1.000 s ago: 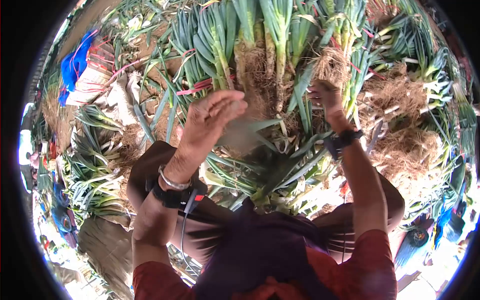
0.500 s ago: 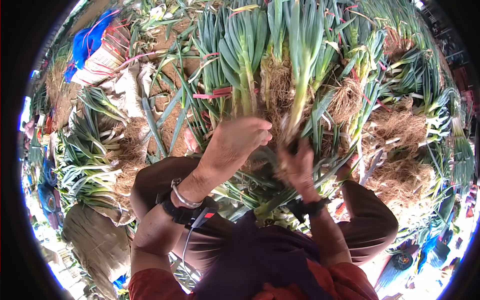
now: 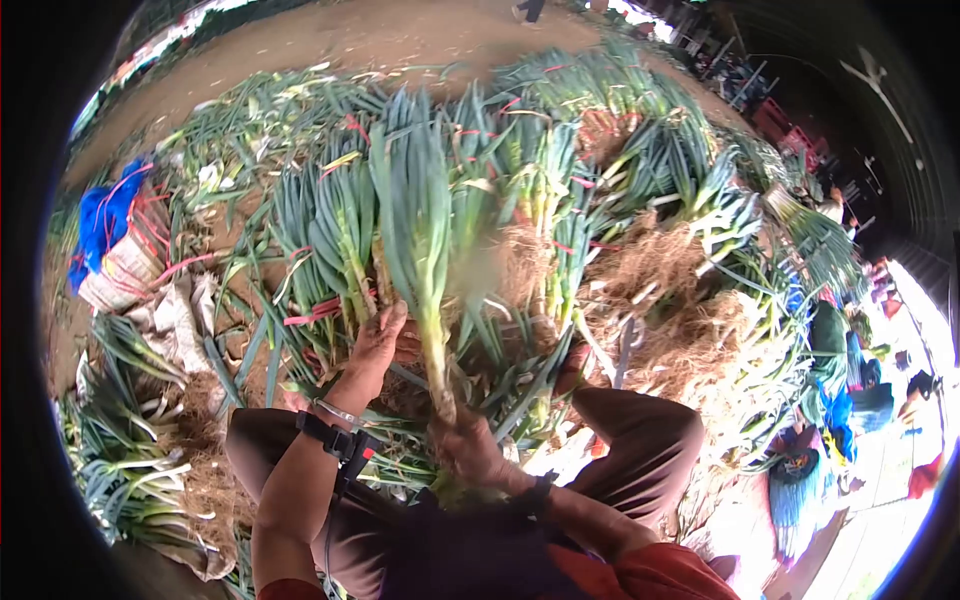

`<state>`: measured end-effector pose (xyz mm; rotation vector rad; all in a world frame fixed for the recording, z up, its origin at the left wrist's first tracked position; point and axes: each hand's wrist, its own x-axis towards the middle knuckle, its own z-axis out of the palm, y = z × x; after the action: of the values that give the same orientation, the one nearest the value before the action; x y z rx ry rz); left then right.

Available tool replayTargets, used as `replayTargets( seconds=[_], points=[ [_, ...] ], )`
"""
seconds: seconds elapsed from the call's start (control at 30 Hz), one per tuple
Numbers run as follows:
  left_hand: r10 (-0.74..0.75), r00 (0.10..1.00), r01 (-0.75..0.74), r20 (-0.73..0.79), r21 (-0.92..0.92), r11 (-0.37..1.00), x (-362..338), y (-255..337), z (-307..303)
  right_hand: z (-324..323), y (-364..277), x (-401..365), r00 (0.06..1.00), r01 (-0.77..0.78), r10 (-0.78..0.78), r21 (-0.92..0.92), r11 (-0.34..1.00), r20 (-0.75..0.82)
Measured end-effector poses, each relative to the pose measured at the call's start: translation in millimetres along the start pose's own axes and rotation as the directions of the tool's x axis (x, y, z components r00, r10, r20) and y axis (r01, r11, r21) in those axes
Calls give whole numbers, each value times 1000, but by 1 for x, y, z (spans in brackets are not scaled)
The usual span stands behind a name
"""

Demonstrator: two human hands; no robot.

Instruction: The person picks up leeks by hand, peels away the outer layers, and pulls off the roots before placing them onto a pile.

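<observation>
A long green onion stalk [image 3: 432, 300] stands nearly upright before me, its root end down. My right hand [image 3: 468, 445] is closed round its lower end. Just left of the stalk is my left hand [image 3: 378, 350], its fingers raised beside the bundled onions [image 3: 345, 225]; part of it is hidden and I cannot make out whether it touches them. Red ties [image 3: 315, 312] lie by the bundle's lower part. Cut leaves lie under both hands.
More onions with tangled roots [image 3: 690, 330] lie at the right, others [image 3: 125, 440] at the left. A carton with blue material [image 3: 125, 240] is at the upper left. My bent knees [image 3: 640, 440] flank the work. Dark roofing shows at the upper right.
The view has turned to the right and shows more ground ahead. My right hand has come up with the stalk, whose leaves now stand in front of the bundles.
</observation>
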<state>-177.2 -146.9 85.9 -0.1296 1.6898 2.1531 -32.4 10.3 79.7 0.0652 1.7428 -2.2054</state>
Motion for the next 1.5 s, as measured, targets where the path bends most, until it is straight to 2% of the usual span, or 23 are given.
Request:
replayTargets(
  seconds=[0.07,0.1,0.2,0.27,0.3,0.33,0.37,0.6,0.67,0.7,0.83,0.9,0.93,0.97,1.03,1.07,1.13,1.17,1.2,1.27,1.33,1.4,1.5],
  points=[
    [83,997,-83,-3,-43,996,-4,-4,10,4,1,-24,998,-31,25,-89,996,-60],
    [132,991,-132,-9,-77,988,-3,-16,7,-3,15,-25,986,119,-146,-269,956,-81],
    [241,970,-227,16,-276,934,-19,-8,28,-16,-1,-37,928,339,-371,-338,878,-31],
    [261,965,-244,-1,-362,900,-43,17,39,-22,9,-40,929,367,-369,-116,923,1],
    [197,976,-217,-92,-397,892,-29,-2,33,-12,-10,-52,968,216,-245,-323,921,-53],
    [132,976,-197,-174,-441,876,-13,-22,28,-9,-1,-50,922,387,-385,-165,907,50],
    [209,970,-243,-128,-390,888,-25,-11,36,-5,0,-52,908,412,-417,-238,879,35],
    [108,986,-162,-123,-633,757,-69,-3,67,5,-15,-63,865,433,-498,-412,802,-60],
    [-148,986,152,-77,42,988,-96,-21,69,3,-24,-67,889,403,-458,-440,803,-22],
    [-105,994,100,8,257,961,-102,-34,67,2,-26,-67,878,411,-479,-488,770,-17],
    [-174,919,-245,353,859,450,-93,-113,37,-2,-27,-68,854,447,-520,-550,706,26],
    [237,943,-314,233,394,864,-103,-49,29,-2,-25,-68,820,480,-571,-592,648,39],
    [388,919,-393,74,92,915,-103,-4,27,-7,-20,-67,849,463,-524,-581,670,72],
    [362,927,-372,-96,-126,919,-91,30,29,-15,-15,-67,876,441,-472,-569,693,104],
    [537,834,-537,-131,-419,732,-105,96,42,-15,-2,-62,863,478,-484,-537,695,142],
    [484,863,-486,-141,-492,722,-98,110,38,-21,17,-56,845,497,-505,-604,624,174],
    [447,878,-467,-170,-508,724,-61,103,14,-9,-6,-64,961,251,-125,-590,767,247],
    [456,872,-475,-176,-522,708,-66,103,11,-11,-14,-55,899,377,-75,-676,634,431],
    [464,868,-481,-177,-531,698,-71,104,7,-8,-23,-51,766,624,-251,-590,513,592],
    [486,859,-491,-160,-524,696,-82,101,3,-32,-35,-36,827,448,126,-778,441,548],
    [531,839,-514,-123,-499,697,-91,97,1,-43,-47,-8,761,644,-267,-737,203,591],
    [535,835,-517,-123,-508,689,-95,91,8,1,-86,-5,956,293,-271,-450,844,114],
    [535,827,-549,-169,-444,708,-96,81,17,23,-84,21,931,336,-288,-217,916,225]
  ],
)
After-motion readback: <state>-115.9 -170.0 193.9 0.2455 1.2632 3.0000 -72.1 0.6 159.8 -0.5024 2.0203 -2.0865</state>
